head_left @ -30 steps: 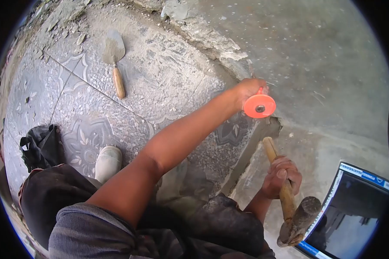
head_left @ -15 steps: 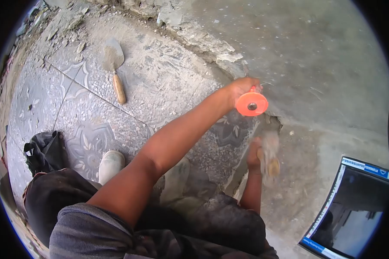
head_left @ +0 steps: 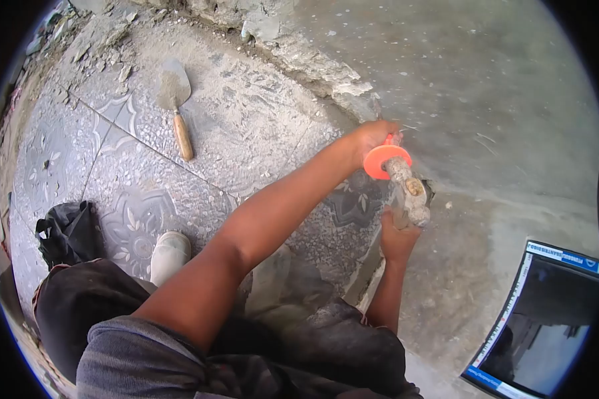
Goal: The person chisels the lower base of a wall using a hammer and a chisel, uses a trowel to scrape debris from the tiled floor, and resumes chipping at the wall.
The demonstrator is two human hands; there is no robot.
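Your left hand [head_left: 377,136] is clenched around the orange-guarded chisel [head_left: 376,165], located right of centre, beside the broken edge [head_left: 319,70] where the tiled floor [head_left: 273,149] meets the smooth concrete [head_left: 459,80]. The chisel's working tip cannot be made out. Your right hand [head_left: 398,241], on the near side, grips the hammer [head_left: 414,189]; its head lines up with the chisel's struck end and appears to touch it. Most of the hammer handle is hidden.

Lateral room: a stretch of concrete separates your right hand from the lettered glossy panel [head_left: 539,326] at near right. The trowel [head_left: 182,136] lies on the tiles at far left, well apart from both hands. At near left, the black bag [head_left: 70,233] sits left of your pale boot [head_left: 171,256]. Rubble [head_left: 106,60] lines the far-left margin.
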